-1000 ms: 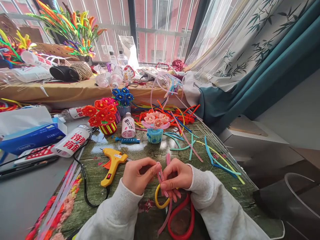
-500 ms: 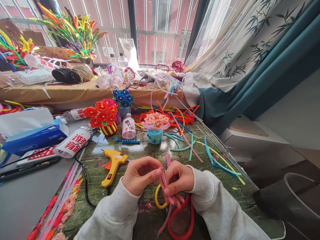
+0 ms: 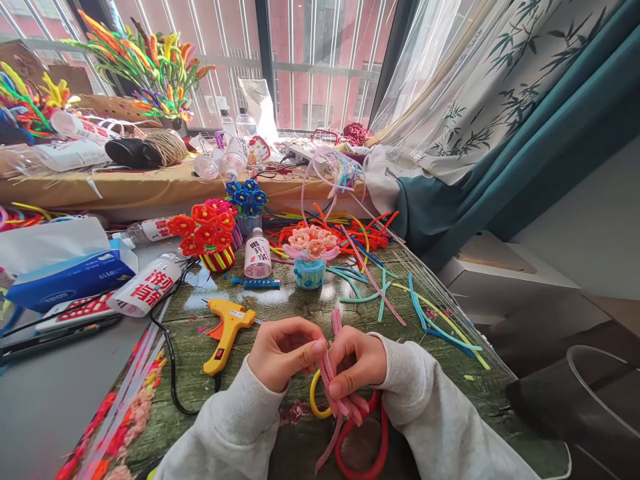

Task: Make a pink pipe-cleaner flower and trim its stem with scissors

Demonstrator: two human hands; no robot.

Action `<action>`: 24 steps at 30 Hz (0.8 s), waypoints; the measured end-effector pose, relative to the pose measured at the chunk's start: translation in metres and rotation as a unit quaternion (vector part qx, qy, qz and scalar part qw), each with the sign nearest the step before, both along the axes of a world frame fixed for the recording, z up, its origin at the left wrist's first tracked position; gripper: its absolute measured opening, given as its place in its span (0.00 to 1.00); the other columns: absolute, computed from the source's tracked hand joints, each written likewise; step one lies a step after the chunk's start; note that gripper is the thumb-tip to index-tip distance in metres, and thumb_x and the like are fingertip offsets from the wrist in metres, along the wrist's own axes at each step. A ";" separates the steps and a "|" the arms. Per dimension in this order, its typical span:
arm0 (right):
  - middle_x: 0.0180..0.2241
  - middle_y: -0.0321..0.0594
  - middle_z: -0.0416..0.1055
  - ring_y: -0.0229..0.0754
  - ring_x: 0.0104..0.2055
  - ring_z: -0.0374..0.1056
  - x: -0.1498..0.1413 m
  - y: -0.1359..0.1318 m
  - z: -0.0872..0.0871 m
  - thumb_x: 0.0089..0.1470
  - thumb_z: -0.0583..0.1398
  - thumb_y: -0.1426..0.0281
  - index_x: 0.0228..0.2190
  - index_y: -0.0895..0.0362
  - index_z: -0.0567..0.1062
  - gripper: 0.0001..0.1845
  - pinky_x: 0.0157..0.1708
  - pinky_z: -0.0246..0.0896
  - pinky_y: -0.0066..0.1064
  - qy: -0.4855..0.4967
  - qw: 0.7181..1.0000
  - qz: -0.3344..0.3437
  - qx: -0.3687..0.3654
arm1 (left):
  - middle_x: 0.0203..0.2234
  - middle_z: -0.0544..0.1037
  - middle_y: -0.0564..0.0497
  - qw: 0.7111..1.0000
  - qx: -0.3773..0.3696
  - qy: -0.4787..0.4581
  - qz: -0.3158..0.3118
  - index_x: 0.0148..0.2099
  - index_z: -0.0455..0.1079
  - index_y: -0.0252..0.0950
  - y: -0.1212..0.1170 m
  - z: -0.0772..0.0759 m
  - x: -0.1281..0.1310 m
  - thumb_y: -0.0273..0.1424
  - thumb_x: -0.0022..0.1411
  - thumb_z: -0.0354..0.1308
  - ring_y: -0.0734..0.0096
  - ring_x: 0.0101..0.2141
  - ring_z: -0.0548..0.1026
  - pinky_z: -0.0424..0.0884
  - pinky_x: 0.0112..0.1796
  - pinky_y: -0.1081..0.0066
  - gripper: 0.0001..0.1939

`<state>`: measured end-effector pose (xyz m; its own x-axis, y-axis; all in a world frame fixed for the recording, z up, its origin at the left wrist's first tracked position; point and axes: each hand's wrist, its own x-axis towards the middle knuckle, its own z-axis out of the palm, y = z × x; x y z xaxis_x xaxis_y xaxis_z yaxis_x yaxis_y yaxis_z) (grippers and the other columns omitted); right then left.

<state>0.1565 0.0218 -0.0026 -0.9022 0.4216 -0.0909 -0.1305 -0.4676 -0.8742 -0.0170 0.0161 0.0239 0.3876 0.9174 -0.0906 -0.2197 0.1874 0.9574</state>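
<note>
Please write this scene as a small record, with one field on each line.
Left hand: pinches the pink fuzzy strip at its upper part
Right hand: holds the strip lower down
Near the right hand: yellow loop, red loop
Left of the hands: yellow glue gun, lying down
Beyond the hands: light-blue pot with pink flowers; bottle, upright
Surface: dark green table
Unclear: how many strands the strip has

Both hands (image 3: 287, 355) pinched; close together
</note>
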 end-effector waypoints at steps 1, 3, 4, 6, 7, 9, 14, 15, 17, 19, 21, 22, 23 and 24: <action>0.20 0.39 0.74 0.32 0.16 0.70 0.000 0.000 -0.001 0.47 0.68 0.63 0.27 0.68 0.77 0.17 0.15 0.65 0.17 0.000 1.000 0.003 0.000 | 0.13 0.71 0.56 1.000 0.001 0.004 0.003 0.23 0.72 0.32 0.000 0.000 0.000 0.43 0.39 0.72 0.84 0.13 0.63 0.60 0.16 0.82 0.20; 0.20 0.39 0.73 0.32 0.16 0.70 -0.001 0.001 -0.003 0.47 0.68 0.63 0.27 0.68 0.77 0.18 0.15 0.65 0.17 0.001 1.000 0.009 -0.001 | 0.12 0.71 0.56 1.000 0.005 0.011 0.008 0.23 0.71 0.32 0.000 -0.001 0.001 0.44 0.40 0.72 0.84 0.13 0.63 0.60 0.16 0.81 0.21; 0.19 0.39 0.73 0.33 0.16 0.70 -0.002 0.001 -0.005 0.47 0.68 0.63 0.27 0.68 0.77 0.18 0.15 0.66 0.17 0.004 1.000 0.013 -0.001 | 0.12 0.71 0.56 1.000 0.007 0.015 0.010 0.23 0.71 0.32 -0.001 -0.001 0.001 0.45 0.40 0.71 0.83 0.14 0.63 0.60 0.16 0.81 0.21; 0.18 0.39 0.73 0.34 0.16 0.70 -0.003 0.003 -0.009 0.47 0.68 0.63 0.26 0.69 0.77 0.18 0.14 0.66 0.18 0.013 1.000 0.022 -0.005 | 0.12 0.70 0.56 1.000 0.011 0.022 0.014 0.23 0.71 0.32 -0.001 -0.001 0.002 0.45 0.40 0.71 0.83 0.14 0.64 0.61 0.16 0.81 0.21; 0.18 0.39 0.73 0.34 0.15 0.70 -0.004 0.004 -0.012 0.48 0.68 0.63 0.26 0.69 0.78 0.17 0.14 0.66 0.18 0.019 0.999 0.026 -0.004 | 0.12 0.70 0.56 0.999 0.012 0.026 0.016 0.23 0.71 0.32 -0.001 -0.001 0.002 0.45 0.40 0.71 0.83 0.14 0.64 0.61 0.16 0.81 0.21; 0.20 0.40 0.74 0.35 0.16 0.71 -0.005 0.005 -0.016 0.48 0.68 0.65 0.27 0.69 0.78 0.17 0.14 0.66 0.19 0.027 0.999 0.026 -0.002 | 0.12 0.70 0.57 0.999 0.015 0.032 0.020 0.23 0.71 0.32 -0.001 -0.001 0.003 0.46 0.41 0.71 0.83 0.13 0.63 0.61 0.16 0.81 0.22; 0.21 0.42 0.74 0.35 0.15 0.70 -0.006 0.006 -0.023 0.48 0.68 0.65 0.28 0.70 0.78 0.17 0.14 0.67 0.21 0.033 0.999 0.017 -0.014 | 0.11 0.70 0.56 0.999 0.013 0.044 0.026 0.22 0.70 0.32 0.000 -0.003 0.002 0.48 0.40 0.70 0.83 0.12 0.63 0.59 0.15 0.81 0.23; 0.20 0.41 0.74 0.34 0.15 0.70 -0.006 0.006 -0.024 0.48 0.68 0.64 0.28 0.70 0.78 0.17 0.14 0.67 0.21 0.030 0.999 0.019 -0.014 | 0.11 0.70 0.56 0.998 0.012 0.047 0.027 0.22 0.70 0.32 0.000 -0.003 0.002 0.48 0.40 0.70 0.82 0.12 0.63 0.59 0.15 0.80 0.23; 0.20 0.41 0.73 0.34 0.14 0.69 -0.006 0.007 -0.025 0.47 0.68 0.63 0.27 0.70 0.78 0.19 0.14 0.67 0.21 0.018 0.999 0.027 -0.010 | 0.11 0.70 0.56 0.998 0.013 0.053 0.029 0.22 0.70 0.32 -0.001 -0.004 0.002 0.47 0.41 0.70 0.82 0.12 0.63 0.59 0.15 0.80 0.22; 0.20 0.42 0.74 0.33 0.14 0.68 -0.005 0.007 -0.023 0.46 0.68 0.61 0.27 0.70 0.78 0.21 0.14 0.67 0.21 0.002 0.999 0.038 -0.005 | 0.11 0.70 0.56 0.998 0.016 0.059 0.032 0.23 0.70 0.33 -0.001 -0.005 0.002 0.47 0.42 0.69 0.82 0.13 0.63 0.59 0.15 0.79 0.21; 0.20 0.41 0.74 0.32 0.14 0.67 -0.004 0.007 -0.021 0.46 0.68 0.59 0.28 0.70 0.79 0.22 0.14 0.66 0.20 -0.016 0.999 0.030 0.010 | 0.12 0.70 0.56 0.997 0.026 0.068 0.038 0.24 0.70 0.33 -0.002 -0.005 0.002 0.46 0.44 0.69 0.81 0.13 0.63 0.59 0.15 0.79 0.20; 0.20 0.41 0.74 0.32 0.15 0.67 -0.004 0.007 -0.019 0.46 0.68 0.59 0.29 0.69 0.79 0.22 0.14 0.64 0.20 -0.026 0.999 0.017 0.023 | 0.12 0.70 0.56 0.996 0.033 0.073 0.041 0.24 0.70 0.33 -0.002 -0.005 0.002 0.45 0.45 0.68 0.81 0.13 0.63 0.59 0.16 0.79 0.20; 0.21 0.40 0.74 0.31 0.15 0.67 -0.003 0.006 -0.018 0.46 0.68 0.59 0.30 0.69 0.80 0.22 0.14 0.63 0.18 -0.034 0.999 -0.001 0.041 | 0.13 0.69 0.56 0.995 0.041 0.078 0.046 0.24 0.70 0.33 -0.002 -0.005 0.002 0.44 0.46 0.68 0.81 0.14 0.63 0.58 0.16 0.79 0.19; 0.21 0.40 0.74 0.30 0.15 0.66 -0.003 0.006 -0.017 0.45 0.68 0.59 0.30 0.68 0.80 0.21 0.13 0.61 0.18 -0.040 0.997 -0.023 0.059 | 0.13 0.69 0.56 0.994 0.051 0.084 0.052 0.25 0.71 0.33 -0.001 -0.005 0.002 0.44 0.46 0.67 0.81 0.14 0.63 0.58 0.16 0.79 0.18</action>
